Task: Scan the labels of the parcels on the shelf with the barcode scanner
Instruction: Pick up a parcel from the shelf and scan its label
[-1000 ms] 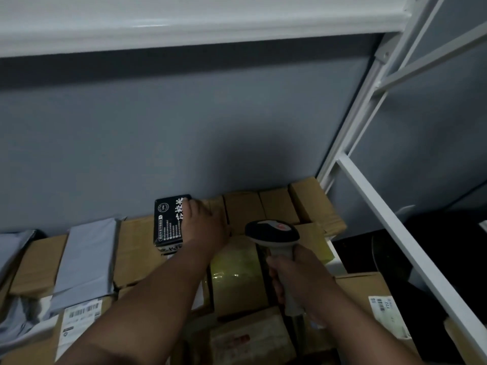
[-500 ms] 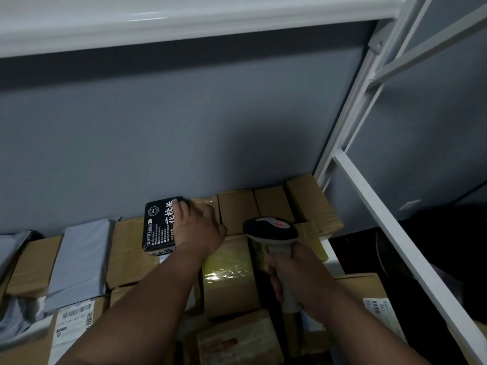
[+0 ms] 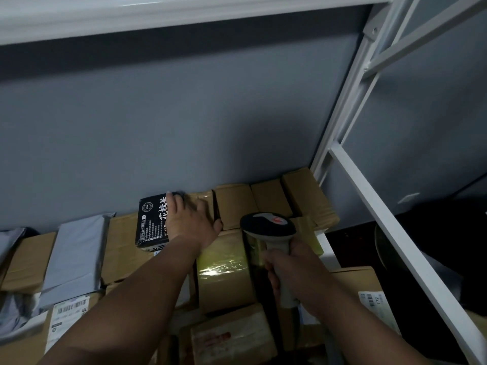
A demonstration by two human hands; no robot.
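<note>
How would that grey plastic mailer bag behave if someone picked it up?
The grey mailer bag would probably flop, since it drapes over the cardboard boxes beneath. Its smooth skin looks slippery, and its flatness suggests little weight.

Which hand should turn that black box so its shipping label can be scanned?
Left, probably. The left hand already lies on the black box with fingers spread over its far edge, while the right hand grips the barcode scanner beside it.

The white metal shelf stood against a grey wall, packed with brown cardboard parcels, grey mailing bags and one black box resting on top of them.
</note>
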